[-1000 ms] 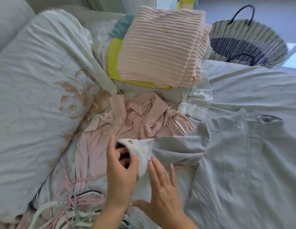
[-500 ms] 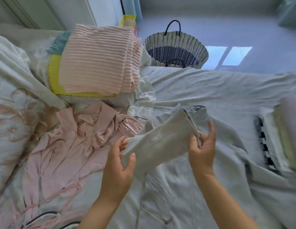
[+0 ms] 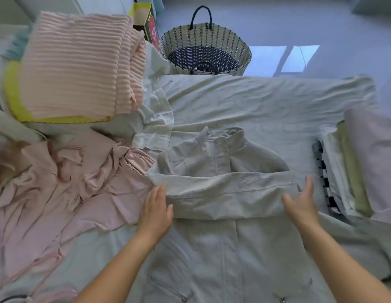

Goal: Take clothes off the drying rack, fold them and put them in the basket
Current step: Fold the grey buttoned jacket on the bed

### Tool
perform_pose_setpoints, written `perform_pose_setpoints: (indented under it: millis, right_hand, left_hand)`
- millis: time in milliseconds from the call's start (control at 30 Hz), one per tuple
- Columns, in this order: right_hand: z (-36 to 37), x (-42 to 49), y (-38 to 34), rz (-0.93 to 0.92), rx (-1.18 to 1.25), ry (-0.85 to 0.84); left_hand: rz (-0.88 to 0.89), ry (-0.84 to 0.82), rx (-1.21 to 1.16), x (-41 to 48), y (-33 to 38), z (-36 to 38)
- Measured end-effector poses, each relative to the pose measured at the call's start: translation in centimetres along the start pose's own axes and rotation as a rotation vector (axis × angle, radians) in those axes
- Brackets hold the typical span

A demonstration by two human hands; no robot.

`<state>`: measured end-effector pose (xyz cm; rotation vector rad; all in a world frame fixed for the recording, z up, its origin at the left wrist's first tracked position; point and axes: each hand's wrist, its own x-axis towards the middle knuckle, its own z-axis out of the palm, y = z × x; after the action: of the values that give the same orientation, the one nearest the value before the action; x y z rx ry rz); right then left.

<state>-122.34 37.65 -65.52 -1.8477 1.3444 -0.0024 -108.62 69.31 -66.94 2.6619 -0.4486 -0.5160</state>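
Jacket (image 3: 223,248) flat, one sleeve (image 3: 223,191) folded across between the fingertips — left hand (image 3: 156,208), right hand (image 3: 301,203) slack, gripping nothing. Body fold remains; pink heap (image 3: 70,182) left of the fingers unfolded; basket (image 3: 233,40) beyond them looks empty.

Two hands: one left hand (image 3: 156,207) and one right hand (image 3: 301,202). One jacket (image 3: 223,193) lies between them. One basket (image 3: 204,38) stands beyond both hands, with one box (image 3: 149,22) beside it. Left of the left hand lies one pink garment (image 3: 65,178). Farther beyond that hand are one pink towel (image 3: 74,64), one yellow cloth (image 3: 13,95) and one white shirt (image 3: 155,127). Right of the right hand sits one pile of folded clothes (image 3: 354,167).
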Motion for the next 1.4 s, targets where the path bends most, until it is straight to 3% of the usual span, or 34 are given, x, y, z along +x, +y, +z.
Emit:
perform_pose_setpoints:
  millis: [100, 267, 367, 433, 567, 633, 767, 833, 933, 1000, 1067, 1167, 1267, 1400]
  right_hand:
    - [0.4, 0.6, 0.8, -0.085, -0.070, -0.010]
    - [0.3, -0.1, 1.9, -0.140, -0.066, 0.154]
    - [-0.3, -1.0, 2.6, -0.141, -0.030, 0.228]
    - [-1.0, -0.8, 2.4, -0.165, 0.019, 0.275]
    - [-1.6, 0.5, 1.1, -0.264, 0.161, 0.341]
    - [-0.8, 1.3, 0.9, -0.255, 0.119, 0.275]
    - [1.5, 1.4, 2.1, -0.220, -0.250, 0.139]
    - [1.8, 0.7, 2.8, -0.261, -0.303, 0.178]
    - [0.7, -1.4, 3.1, -0.249, -0.172, 0.180]
    - [0.2, -4.0, 3.4, -0.201, -0.064, 0.166]
    - [-0.3, -6.6, 4.2, -0.140, -0.001, 0.171]
    - [-0.6, -9.1, 6.6, -0.039, 0.077, 0.199]
    - [-0.1, -10.3, 8.8, 0.072, 0.125, 0.208]
    - [0.9, -11.0, 11.3, 0.035, -0.204, 0.090]
  left_hand:
    - [0.067, -0.026, 0.188, 4.7, -0.6, -1.2]
    - [0.119, -0.523, 0.520, 10.0, -0.7, -4.5]
    - [0.142, -0.639, 0.703, 11.3, -1.8, -5.2]
    - [0.205, -0.621, 0.796, 12.1, -3.2, -5.2]
    - [0.403, -0.342, 0.738, 15.0, -5.9, -6.2]
    - [0.334, -0.299, 0.741, 16.1, -6.6, -6.6]
    - [0.156, -0.184, 0.755, 15.1, -6.0, -4.6]
    - [0.187, -0.048, 0.639, 13.5, -4.8, -3.7]
    - [0.356, 0.089, 0.438, 10.0, -3.4, -2.4]
    - [0.524, 0.019, 0.487, 7.2, -3.0, -0.9]
    - [0.617, -0.156, 0.623, 5.1, -3.0, 0.8]
    - [0.462, -0.382, 0.775, 4.1, -3.5, 1.7]
    - [0.363, -0.417, 0.857, 5.0, -4.5, 1.0]
    - [0.355, -0.390, 0.941, 6.2, -4.6, 0.1]
